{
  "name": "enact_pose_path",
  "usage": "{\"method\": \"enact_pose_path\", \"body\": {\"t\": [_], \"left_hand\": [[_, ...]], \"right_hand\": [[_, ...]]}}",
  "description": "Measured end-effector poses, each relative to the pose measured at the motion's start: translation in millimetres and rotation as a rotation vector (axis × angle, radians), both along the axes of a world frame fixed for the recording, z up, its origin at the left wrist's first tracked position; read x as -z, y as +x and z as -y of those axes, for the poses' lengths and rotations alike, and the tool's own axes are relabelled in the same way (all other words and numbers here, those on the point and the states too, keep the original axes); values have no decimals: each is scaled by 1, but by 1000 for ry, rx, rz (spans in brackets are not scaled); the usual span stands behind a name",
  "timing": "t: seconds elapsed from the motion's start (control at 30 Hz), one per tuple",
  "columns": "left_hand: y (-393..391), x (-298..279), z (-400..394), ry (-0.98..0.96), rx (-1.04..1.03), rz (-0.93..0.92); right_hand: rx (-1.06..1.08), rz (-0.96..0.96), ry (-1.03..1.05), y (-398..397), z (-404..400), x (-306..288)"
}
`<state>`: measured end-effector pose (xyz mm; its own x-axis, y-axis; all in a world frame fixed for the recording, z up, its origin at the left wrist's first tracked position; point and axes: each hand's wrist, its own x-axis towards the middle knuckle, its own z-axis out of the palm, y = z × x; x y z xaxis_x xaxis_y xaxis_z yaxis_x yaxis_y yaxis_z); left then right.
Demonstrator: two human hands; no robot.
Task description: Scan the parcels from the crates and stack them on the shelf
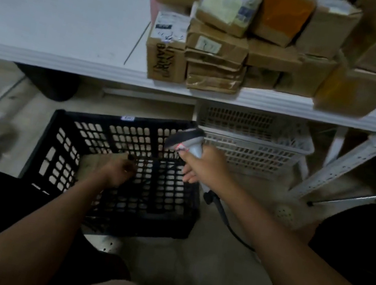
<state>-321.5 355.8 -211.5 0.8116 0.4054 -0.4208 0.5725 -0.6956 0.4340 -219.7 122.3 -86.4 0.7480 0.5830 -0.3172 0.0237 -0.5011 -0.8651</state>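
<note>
Right hand (199,167) wrapped round the grip of a barcode scanner (188,142), left hand (117,171) down inside the black crate (56,141).

Scanner head tilted down-left over the crate's far right corner, red light showing at its face, dark cable (224,214) trailing off below the wrist toward the floor. Left fingers curled in the crate's shadow, on or just over a dull brownish parcel (91,163); too dark to tell whether actually gripping it. Beyond the black crate, touching or just beside its far right corner, a white crate (255,141) tucked under the shelf (58,59). On the shelf's right half, a pile of brown cardboard parcels (237,43) stacked in two or three layers, some with white labels, one with orange tape. At far right, a perforated metal upright (354,161) leaning across.
</note>
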Motion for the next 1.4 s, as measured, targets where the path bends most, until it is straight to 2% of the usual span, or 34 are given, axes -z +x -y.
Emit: {"method": "enact_pose_path", "body": {"t": [0.13,0.3,0.5,0.63,0.7,0.8,0.93,1.07,1.17,1.27,1.4], "left_hand": [[-18,52,-42,-79,-129,-206],[-20,104,-79,-92,-136,-355],[10,149,-128,19,-153,-329],[20,175,-173,59,-319,-285],[15,193,-195,61,-377,-328],[8,205,-211,-30,-479,-366],[-2,217,-211,-155,-501,-367],[-4,230,-200,-79,-308,-480],[0,228,-187,29,-404,-383],[5,221,-181,94,-212,-379],[8,233,-167,63,-46,-516]], "right_hand": [[-84,-96,-161,-1,-40,38],[-62,-175,-242,1,-87,68],[-40,-294,-274,4,-132,96],[-13,-352,-326,12,-149,111],[-11,-355,-348,13,-153,119],[-18,-381,-349,12,-154,129],[-13,-393,-355,11,-156,135],[14,-399,-361,15,-160,139],[39,-430,-351,13,-163,141],[45,-443,-343,13,-160,142],[79,-456,-327,17,-153,144]]}}
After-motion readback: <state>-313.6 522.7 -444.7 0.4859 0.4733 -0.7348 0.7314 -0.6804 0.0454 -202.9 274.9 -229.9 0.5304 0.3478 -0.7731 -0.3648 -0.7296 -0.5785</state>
